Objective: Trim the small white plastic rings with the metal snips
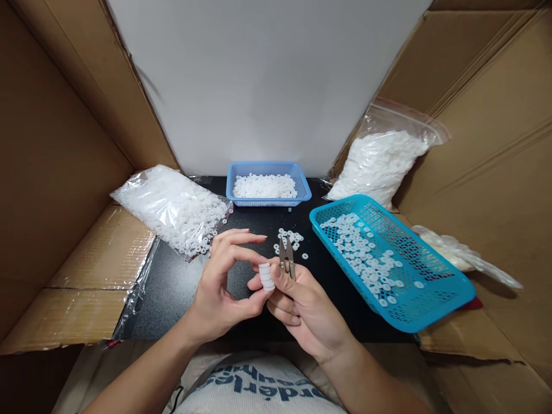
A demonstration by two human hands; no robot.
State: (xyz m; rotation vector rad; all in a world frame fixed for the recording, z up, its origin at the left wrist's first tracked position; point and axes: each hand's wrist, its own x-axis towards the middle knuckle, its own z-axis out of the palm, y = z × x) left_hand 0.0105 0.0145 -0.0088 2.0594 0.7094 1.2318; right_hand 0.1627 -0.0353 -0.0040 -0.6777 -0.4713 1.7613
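Note:
Between the thumb and index finger of my left hand (pixel 224 282) is a short stack of white plastic rings (pixel 266 277), held upright end to end. The other left fingers are spread above it. My right hand (pixel 313 307) is closed around a pair of small metal thread snips (pixel 287 259), blades pointing away from me and apart. The right thumb and index finger also rest against the side of the stack. Just beyond the snips, several loose white rings (pixel 291 237) lie on the black table (pixel 254 227).
A turquoise basket (pixel 440 313) holding scattered rings stands at the right. Behind it leans a full plastic bag (pixel 375 161). A blue basket (pixel 269 202) of white pieces sits at the back. An open bag of rings (pixel 172 207) lies left. Cardboard walls (pixel 487 132) enclose both sides.

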